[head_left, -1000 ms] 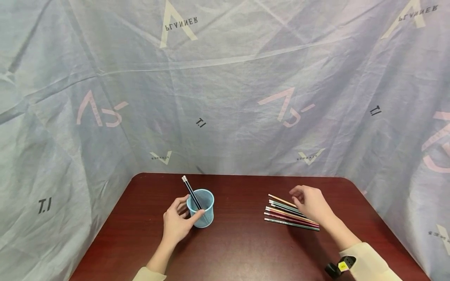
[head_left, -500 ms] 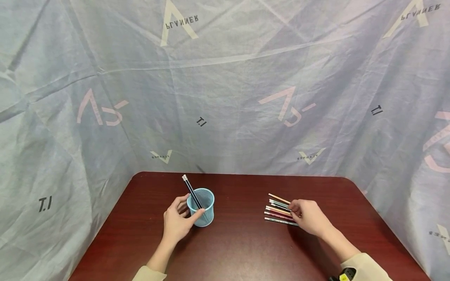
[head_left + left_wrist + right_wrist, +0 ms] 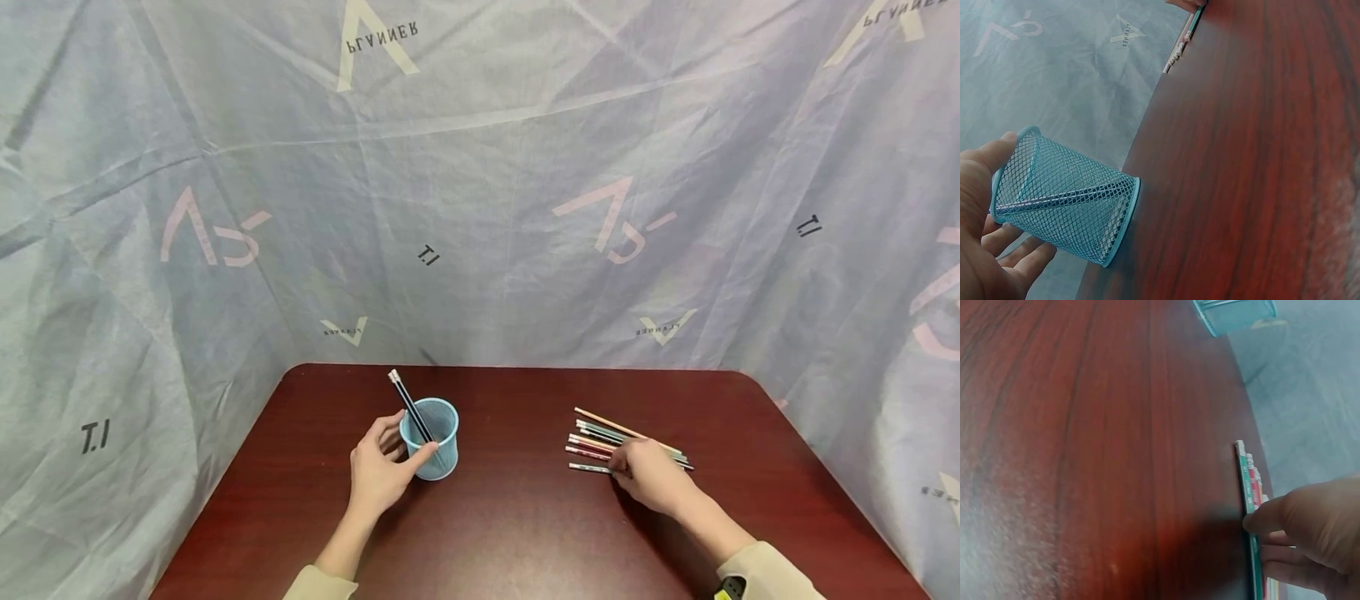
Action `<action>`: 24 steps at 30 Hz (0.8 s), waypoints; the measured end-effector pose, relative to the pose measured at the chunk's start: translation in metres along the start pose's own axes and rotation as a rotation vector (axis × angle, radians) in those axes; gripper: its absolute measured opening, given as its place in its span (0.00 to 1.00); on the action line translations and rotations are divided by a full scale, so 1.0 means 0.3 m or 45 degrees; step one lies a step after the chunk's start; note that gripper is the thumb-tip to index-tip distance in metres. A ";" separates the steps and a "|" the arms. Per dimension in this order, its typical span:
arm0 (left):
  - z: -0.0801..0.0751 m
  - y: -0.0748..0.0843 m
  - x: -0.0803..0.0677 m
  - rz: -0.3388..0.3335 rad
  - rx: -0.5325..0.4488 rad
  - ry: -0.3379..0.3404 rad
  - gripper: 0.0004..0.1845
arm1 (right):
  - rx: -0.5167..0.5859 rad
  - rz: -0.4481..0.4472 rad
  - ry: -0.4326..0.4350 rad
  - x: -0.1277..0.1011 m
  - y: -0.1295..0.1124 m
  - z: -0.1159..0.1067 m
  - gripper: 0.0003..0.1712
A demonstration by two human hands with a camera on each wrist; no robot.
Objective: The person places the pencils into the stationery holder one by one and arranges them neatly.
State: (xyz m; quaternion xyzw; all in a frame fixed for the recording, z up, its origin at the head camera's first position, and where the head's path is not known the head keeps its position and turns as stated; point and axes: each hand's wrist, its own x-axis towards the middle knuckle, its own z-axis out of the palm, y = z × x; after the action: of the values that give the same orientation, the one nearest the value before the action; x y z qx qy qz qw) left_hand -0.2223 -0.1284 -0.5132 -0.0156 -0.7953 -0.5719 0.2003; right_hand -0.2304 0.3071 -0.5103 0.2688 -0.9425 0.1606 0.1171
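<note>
In the head view, my left hand [image 3: 382, 468] holds a light blue wire mesh pencil cup [image 3: 444, 458] upright on the table, thumb on the near side and fingers round the far side. Two dark pencils [image 3: 411, 406] with white ends lean inside the cup. My right hand [image 3: 654, 479] is over a loose row of pencils [image 3: 592, 444], pinching the nearest one, a green pencil [image 3: 1247, 481], between thumb and fingers in the right wrist view. That pencil lies slightly apart from the others. Its far part is hidden by the hand.
The dark red wooden table [image 3: 510, 517] has rounded back corners. A grey printed cloth [image 3: 480, 208] hangs behind it and along both sides. Natural, black, red and green pencils lie side by side under and beyond the right hand.
My right hand has come down onto the pencils and moved toward the near edge of the row, reaching the green pencil. The left hand keeps its hold on the cup.
</note>
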 end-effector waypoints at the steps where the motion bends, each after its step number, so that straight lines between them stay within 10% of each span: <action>1: 0.000 0.001 0.004 0.003 -0.002 0.001 0.37 | -0.015 -0.010 0.009 0.004 0.000 0.000 0.10; 24: -0.004 0.019 -0.001 -0.024 0.010 -0.020 0.37 | 0.034 0.004 -0.130 0.014 0.012 -0.008 0.10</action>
State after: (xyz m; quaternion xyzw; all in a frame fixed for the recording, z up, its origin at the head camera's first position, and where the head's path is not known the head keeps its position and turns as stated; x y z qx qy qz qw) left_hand -0.2201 -0.1275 -0.5080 -0.0119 -0.7992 -0.5706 0.1887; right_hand -0.2357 0.3090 -0.5078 0.2766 -0.9454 0.1596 0.0651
